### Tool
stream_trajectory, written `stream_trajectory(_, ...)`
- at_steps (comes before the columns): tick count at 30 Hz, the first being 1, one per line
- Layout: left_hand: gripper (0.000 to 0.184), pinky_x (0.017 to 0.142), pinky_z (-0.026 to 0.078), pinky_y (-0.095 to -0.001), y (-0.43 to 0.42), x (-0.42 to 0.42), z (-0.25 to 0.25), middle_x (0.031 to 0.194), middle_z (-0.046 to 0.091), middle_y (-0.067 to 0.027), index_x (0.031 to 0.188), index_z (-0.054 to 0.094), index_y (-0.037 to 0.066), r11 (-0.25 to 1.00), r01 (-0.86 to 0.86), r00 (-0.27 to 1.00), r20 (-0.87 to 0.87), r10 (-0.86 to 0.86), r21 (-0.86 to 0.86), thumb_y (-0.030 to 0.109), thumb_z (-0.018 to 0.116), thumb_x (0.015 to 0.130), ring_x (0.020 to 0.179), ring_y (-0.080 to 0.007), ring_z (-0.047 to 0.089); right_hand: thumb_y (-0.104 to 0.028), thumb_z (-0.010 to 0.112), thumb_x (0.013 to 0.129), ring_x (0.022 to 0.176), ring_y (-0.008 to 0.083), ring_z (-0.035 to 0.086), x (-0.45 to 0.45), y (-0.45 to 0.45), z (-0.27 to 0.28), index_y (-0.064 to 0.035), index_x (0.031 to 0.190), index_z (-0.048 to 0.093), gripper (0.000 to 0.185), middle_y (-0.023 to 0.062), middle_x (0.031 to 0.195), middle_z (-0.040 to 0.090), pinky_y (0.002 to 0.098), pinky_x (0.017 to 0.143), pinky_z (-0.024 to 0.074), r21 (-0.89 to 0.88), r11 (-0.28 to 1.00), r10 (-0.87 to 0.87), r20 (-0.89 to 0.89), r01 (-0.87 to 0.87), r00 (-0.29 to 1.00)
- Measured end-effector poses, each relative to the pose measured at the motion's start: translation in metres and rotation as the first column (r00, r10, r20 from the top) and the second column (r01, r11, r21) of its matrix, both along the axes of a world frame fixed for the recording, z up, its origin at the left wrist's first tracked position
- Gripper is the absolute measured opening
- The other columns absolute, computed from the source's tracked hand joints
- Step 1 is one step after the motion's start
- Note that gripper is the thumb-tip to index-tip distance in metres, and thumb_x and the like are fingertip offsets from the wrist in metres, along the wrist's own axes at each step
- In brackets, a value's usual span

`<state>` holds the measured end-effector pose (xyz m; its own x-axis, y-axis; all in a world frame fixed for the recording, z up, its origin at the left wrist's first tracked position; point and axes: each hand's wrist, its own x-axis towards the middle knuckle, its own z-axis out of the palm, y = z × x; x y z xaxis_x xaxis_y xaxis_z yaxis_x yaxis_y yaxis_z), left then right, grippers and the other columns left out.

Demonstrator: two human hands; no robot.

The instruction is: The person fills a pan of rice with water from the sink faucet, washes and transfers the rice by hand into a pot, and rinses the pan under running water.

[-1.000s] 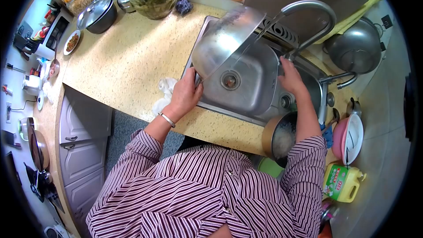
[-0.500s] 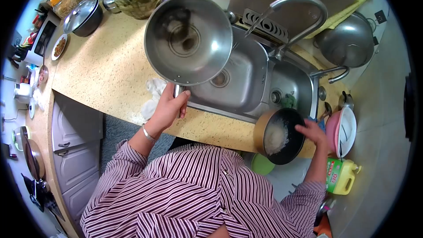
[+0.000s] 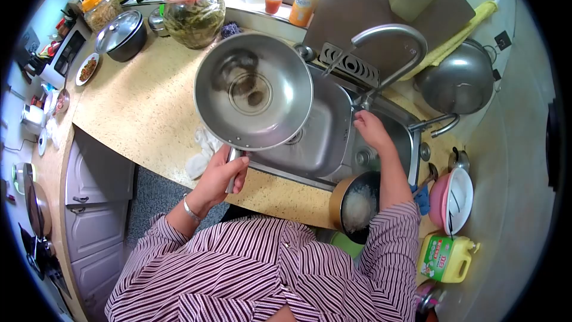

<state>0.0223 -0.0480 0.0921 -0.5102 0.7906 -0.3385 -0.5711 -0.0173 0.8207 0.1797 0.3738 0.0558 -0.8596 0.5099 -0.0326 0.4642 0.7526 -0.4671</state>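
My left hand [image 3: 221, 177] is wrapped round the handle of a metal wok [image 3: 253, 125], whose inside shows dark stains. The wok is held up over the left part of the sink [image 3: 325, 143] and the counter beside it. My right hand [image 3: 372, 130] is at the base of the curved faucet [image 3: 390, 74], its fingers bent in against the lever there. Below my right forearm, a pot [image 3: 339, 203], gold outside and black inside, stands at the counter's front edge with something whitish in it. My sleeve covers part of its rim.
A pickle jar [image 3: 193, 24], a lidded dark pot [image 3: 128, 42] and a small plate of food [image 3: 87, 69] stand on the left counter. Right of the sink are stacked bowls [image 3: 459, 200] and a yellow jug [image 3: 457, 262]. A second wok [image 3: 459, 83] leans at the wall.
My right hand has let go of the pot and moved up to the faucet's base. My left hand still holds the wok, which sits lower in view as the camera view has shifted.
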Motion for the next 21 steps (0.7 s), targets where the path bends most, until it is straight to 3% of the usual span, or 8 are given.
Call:
stream_trajectory(1,0.031,0.039,0.039,-0.0231,-0.004,0.002,0.001,0.066,0.049,-0.0018,0.117,0.044,0.003,1.0,-0.003,0.999,0.037,0.003,0.007,0.018,0.061,0.096,0.043,-0.0097,0.045,-0.021,0.061,0.092,0.1,0.0355,0.067,-0.014,0.007,-0.008,-0.0016,0.11,0.066,0.026,0.0214,0.106,0.069,0.0415,0.089,0.0519,0.101,0.995,-0.008,0.037,0.005,0.999)
stream_trajectory(5,0.028,0.039,0.038,-0.0226,-0.018,0.008,0.011,0.065,0.049,-0.002,0.113,0.045,0.003,0.999,-0.046,0.996,0.073,0.046,0.003,0.017,0.061,0.096,0.042,-0.0095,0.044,-0.02,0.062,0.091,0.104,0.0358,0.066,-0.048,0.031,-0.014,-0.0017,0.111,0.066,0.028,0.0223,0.11,0.068,0.0414,0.09,0.0516,0.088,0.985,-0.153,0.077,0.147,0.985)
stream_trajectory(10,0.028,0.038,0.038,-0.0216,-0.04,0.004,0.017,0.064,0.048,-0.0011,0.112,0.047,0.002,0.993,-0.104,0.99,0.098,0.099,0.053,0.018,0.063,0.095,0.042,-0.0085,0.044,-0.033,0.071,0.09,0.111,0.0255,0.064,-0.005,0.016,0.024,-0.0049,0.129,0.06,0.049,0.0143,0.124,0.066,0.0377,0.092,0.0516,-0.217,0.974,-0.037,0.106,0.06,0.994)
stream_trajectory(12,0.028,0.038,0.038,-0.0214,-0.048,0.0,0.021,0.064,0.048,-0.0007,0.112,0.048,0.002,0.989,-0.135,0.983,0.131,0.125,0.068,0.018,0.063,0.094,0.043,-0.0082,0.044,-0.04,0.073,0.089,0.112,0.0198,0.061,0.041,0.018,0.049,-0.0077,0.136,0.057,0.059,0.0088,0.125,0.066,0.0353,0.093,0.0511,-0.449,0.881,0.025,0.361,0.15,0.932)
stream_trajectory(14,0.028,0.038,0.037,-0.02,-0.055,-0.004,0.024,0.064,0.047,0.001,0.111,0.049,0.002,0.979,-0.17,0.975,0.162,0.151,0.11,0.018,0.063,0.094,0.045,-0.0068,0.044,-0.04,0.074,0.089,0.114,0.0176,0.06,0.094,0.015,0.057,-0.0088,0.137,0.058,0.059,0.0076,0.125,0.065,0.0342,0.093,0.0513,-0.542,0.816,0.139,0.519,0.2,0.843)
stream_trajectory(18,0.026,0.037,0.036,-0.0178,-0.068,-0.018,0.024,0.068,0.046,0.0029,0.112,0.05,0.003,0.959,-0.238,0.957,0.206,0.204,0.154,0.016,0.063,0.094,0.046,-0.0045,0.044,-0.037,0.075,0.088,0.103,0.0187,0.065,0.149,-0.027,0.077,-0.0074,0.134,0.06,0.056,0.0069,0.117,0.069,0.0334,0.089,0.0533,-0.608,0.711,0.14,0.614,0.353,0.777)
stream_trajectory(19,0.026,0.037,0.036,-0.0178,-0.07,-0.02,0.024,0.068,0.046,0.0029,0.112,0.05,0.003,0.954,-0.254,0.952,0.215,0.218,0.156,0.016,0.063,0.094,0.046,-0.0045,0.044,-0.032,0.077,0.087,0.094,0.0194,0.067,0.126,-0.062,0.107,-0.0053,0.129,0.063,0.052,0.0066,0.109,0.071,0.0344,0.084,0.0542,-0.364,0.758,-0.037,0.804,0.541,0.594)
stream_trajectory(21,0.025,0.037,0.036,-0.0177,-0.075,-0.025,0.024,0.068,0.046,0.0033,0.112,0.05,0.003,0.943,-0.291,0.945,0.203,0.257,0.162,0.016,0.063,0.094,0.048,-0.0042,0.044,-0.027,0.078,0.086,0.089,0.02,0.067,0.178,-0.027,0.054,-0.002,0.124,0.065,0.047,0.0054,0.102,0.072,0.0366,0.079,0.0545,-0.296,0.844,-0.061,0.775,0.447,0.629)
